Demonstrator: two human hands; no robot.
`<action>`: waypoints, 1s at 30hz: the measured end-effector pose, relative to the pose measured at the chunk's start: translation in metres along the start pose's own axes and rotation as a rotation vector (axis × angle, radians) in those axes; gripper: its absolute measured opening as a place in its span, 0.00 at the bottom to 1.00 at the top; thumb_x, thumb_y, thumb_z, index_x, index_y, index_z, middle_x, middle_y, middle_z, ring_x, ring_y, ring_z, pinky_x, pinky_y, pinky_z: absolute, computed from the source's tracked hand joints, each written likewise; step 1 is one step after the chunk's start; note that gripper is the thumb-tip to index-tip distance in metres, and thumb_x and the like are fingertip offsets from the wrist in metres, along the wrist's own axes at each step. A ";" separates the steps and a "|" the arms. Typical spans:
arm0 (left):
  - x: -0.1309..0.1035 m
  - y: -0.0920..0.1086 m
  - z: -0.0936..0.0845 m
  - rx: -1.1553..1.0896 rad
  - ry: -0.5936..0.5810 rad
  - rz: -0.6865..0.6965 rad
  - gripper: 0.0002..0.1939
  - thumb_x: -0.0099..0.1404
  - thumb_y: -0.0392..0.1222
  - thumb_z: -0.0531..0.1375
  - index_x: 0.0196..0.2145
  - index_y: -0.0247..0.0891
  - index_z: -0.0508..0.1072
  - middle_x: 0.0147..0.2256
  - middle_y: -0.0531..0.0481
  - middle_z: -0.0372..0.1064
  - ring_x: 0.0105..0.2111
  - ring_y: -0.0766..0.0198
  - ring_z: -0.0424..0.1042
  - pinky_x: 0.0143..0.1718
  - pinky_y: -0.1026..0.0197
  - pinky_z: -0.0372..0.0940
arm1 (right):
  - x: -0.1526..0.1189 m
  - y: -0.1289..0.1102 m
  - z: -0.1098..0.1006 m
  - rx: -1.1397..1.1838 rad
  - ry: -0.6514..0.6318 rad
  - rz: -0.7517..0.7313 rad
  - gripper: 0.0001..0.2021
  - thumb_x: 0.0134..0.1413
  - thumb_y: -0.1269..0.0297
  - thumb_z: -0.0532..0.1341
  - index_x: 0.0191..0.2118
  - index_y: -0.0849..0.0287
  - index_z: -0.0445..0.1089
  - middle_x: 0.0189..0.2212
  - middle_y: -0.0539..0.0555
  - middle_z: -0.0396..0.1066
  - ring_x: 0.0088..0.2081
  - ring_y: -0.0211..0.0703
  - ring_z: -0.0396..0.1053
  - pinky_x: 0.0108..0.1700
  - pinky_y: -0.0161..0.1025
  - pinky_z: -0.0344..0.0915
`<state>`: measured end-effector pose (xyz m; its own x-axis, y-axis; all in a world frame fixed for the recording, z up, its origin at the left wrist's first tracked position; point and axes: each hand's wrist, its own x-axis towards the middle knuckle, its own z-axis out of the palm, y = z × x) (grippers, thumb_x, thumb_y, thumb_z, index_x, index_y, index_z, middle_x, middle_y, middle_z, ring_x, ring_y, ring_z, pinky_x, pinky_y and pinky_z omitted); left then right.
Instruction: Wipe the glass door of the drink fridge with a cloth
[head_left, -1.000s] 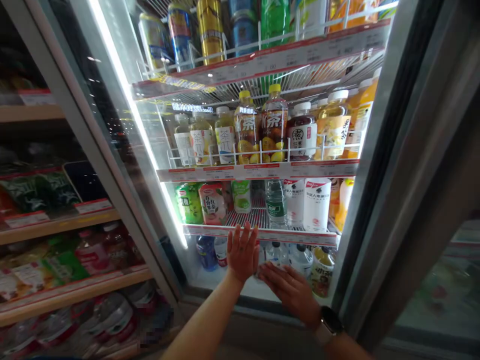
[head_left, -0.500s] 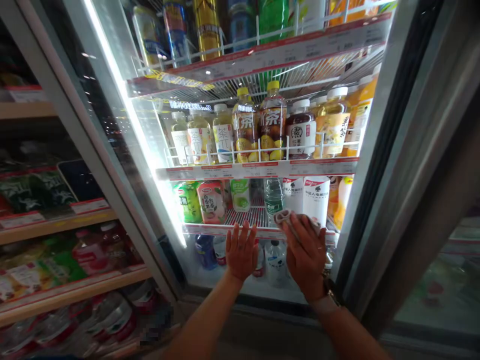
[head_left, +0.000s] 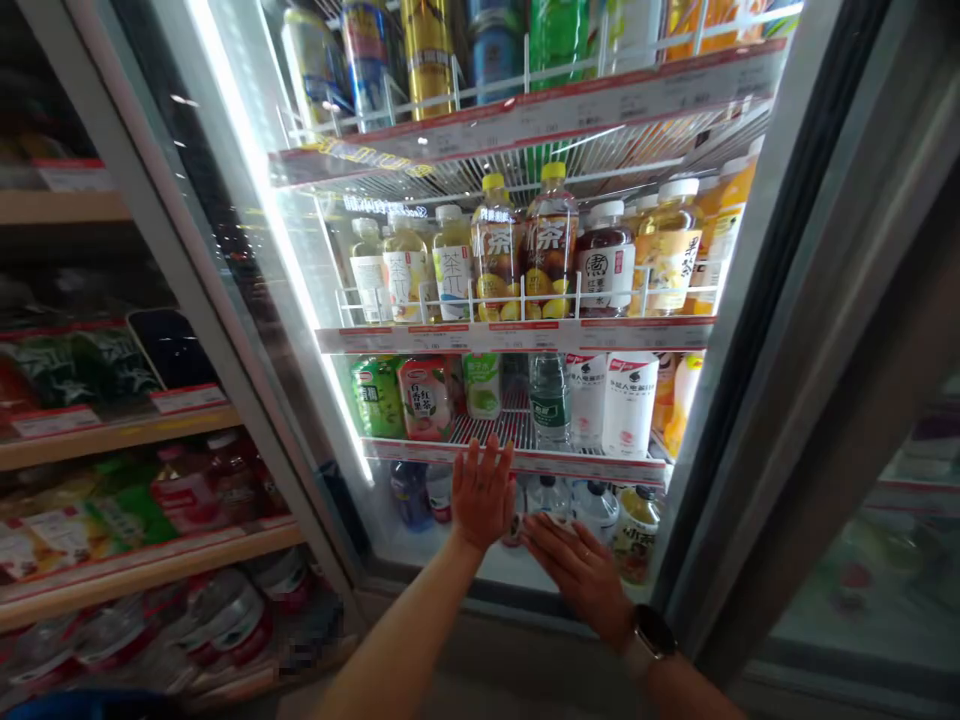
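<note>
Flat against the glass door of a lit drinks fridge lies my left hand, its fingers stretched upward and holding nothing. My right hand, with a watch on its wrist, is just to the right and lower. Its fingers point up and left, pressed over a folded cloth; little more than a pale edge of the cloth shows past the fingers. Behind the glass, bottom-shelf bottles stand near this hand, including one with a pale label.
Inside the fridge, a green-labelled water bottle and white bottles stand on the shelf above my hands. Yellow-capped tea bottles are higher up. A metal frame runs down the right. Wooden shelves with packaged goods are at left.
My right hand has swept down and slightly left across the glass, and the cloth, plainly visible before, is mostly hidden under it. My left hand stays in nearly the same place.
</note>
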<state>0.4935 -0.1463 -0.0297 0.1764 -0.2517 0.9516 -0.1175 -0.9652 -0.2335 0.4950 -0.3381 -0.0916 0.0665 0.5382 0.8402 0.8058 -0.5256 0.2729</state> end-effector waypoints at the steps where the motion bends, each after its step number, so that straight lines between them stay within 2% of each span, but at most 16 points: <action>1: 0.000 0.000 0.000 0.001 0.000 -0.002 0.30 0.69 0.39 0.50 0.67 0.38 0.51 0.65 0.43 0.54 0.68 0.54 0.45 0.68 0.49 0.42 | 0.005 0.003 -0.005 -0.008 -0.015 -0.023 0.21 0.65 0.77 0.49 0.57 0.51 0.68 0.56 0.48 0.70 0.61 0.32 0.62 0.67 0.38 0.49; 4: 0.002 0.001 -0.001 0.009 0.000 0.000 0.29 0.70 0.39 0.49 0.67 0.37 0.51 0.65 0.43 0.53 0.68 0.54 0.44 0.68 0.50 0.43 | 0.026 0.017 -0.021 -0.020 0.043 0.024 0.20 0.65 0.77 0.51 0.56 0.53 0.69 0.55 0.49 0.70 0.63 0.35 0.59 0.69 0.41 0.44; 8: 0.001 0.003 -0.002 0.016 -0.001 -0.005 0.30 0.70 0.38 0.47 0.68 0.37 0.49 0.66 0.44 0.53 0.69 0.54 0.43 0.68 0.49 0.44 | 0.059 0.038 -0.038 -0.078 0.252 0.203 0.23 0.63 0.77 0.53 0.61 0.52 0.65 0.57 0.52 0.69 0.64 0.43 0.58 0.69 0.50 0.45; 12: -0.001 0.004 -0.002 0.022 -0.020 -0.011 0.30 0.70 0.38 0.48 0.68 0.37 0.49 0.65 0.43 0.55 0.68 0.54 0.45 0.67 0.48 0.44 | 0.089 0.051 -0.047 -0.146 0.480 0.398 0.26 0.62 0.73 0.56 0.65 0.53 0.59 0.61 0.57 0.63 0.64 0.57 0.57 0.67 0.65 0.44; 14: -0.002 0.003 -0.002 0.024 -0.027 -0.005 0.30 0.69 0.38 0.48 0.68 0.36 0.50 0.65 0.42 0.55 0.68 0.53 0.45 0.68 0.48 0.44 | 0.099 0.052 -0.046 -0.161 0.525 0.466 0.27 0.62 0.73 0.55 0.66 0.55 0.58 0.62 0.60 0.62 0.64 0.60 0.57 0.67 0.68 0.42; 16: -0.002 0.003 -0.002 0.030 -0.032 0.001 0.30 0.69 0.38 0.48 0.68 0.35 0.50 0.65 0.42 0.55 0.68 0.53 0.45 0.68 0.48 0.43 | 0.104 0.048 -0.043 -0.163 0.521 0.468 0.28 0.61 0.74 0.55 0.66 0.54 0.57 0.62 0.59 0.62 0.64 0.59 0.58 0.67 0.67 0.42; 20: -0.004 0.003 -0.002 0.060 -0.046 -0.001 0.30 0.69 0.39 0.48 0.68 0.37 0.50 0.64 0.43 0.56 0.68 0.54 0.47 0.68 0.48 0.43 | 0.094 0.033 -0.029 -0.151 0.438 0.357 0.29 0.61 0.75 0.55 0.66 0.51 0.56 0.61 0.56 0.63 0.65 0.53 0.57 0.69 0.59 0.43; 26: -0.005 0.004 -0.001 0.062 -0.047 -0.001 0.29 0.70 0.40 0.47 0.67 0.36 0.52 0.64 0.44 0.56 0.68 0.53 0.48 0.68 0.48 0.43 | 0.039 0.000 -0.003 -0.039 0.181 0.208 0.28 0.61 0.79 0.51 0.63 0.49 0.62 0.54 0.51 0.71 0.61 0.41 0.62 0.69 0.45 0.42; 30: -0.006 0.006 -0.001 0.077 -0.047 0.000 0.28 0.69 0.40 0.47 0.66 0.37 0.56 0.64 0.45 0.58 0.68 0.54 0.47 0.68 0.48 0.43 | 0.005 -0.013 0.006 0.043 0.096 0.130 0.27 0.62 0.81 0.49 0.61 0.50 0.65 0.52 0.51 0.73 0.59 0.36 0.66 0.69 0.41 0.42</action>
<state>0.4907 -0.1504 -0.0361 0.2219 -0.2525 0.9418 -0.0426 -0.9675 -0.2494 0.4884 -0.3239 -0.0937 0.1171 0.4008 0.9086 0.8184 -0.5572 0.1403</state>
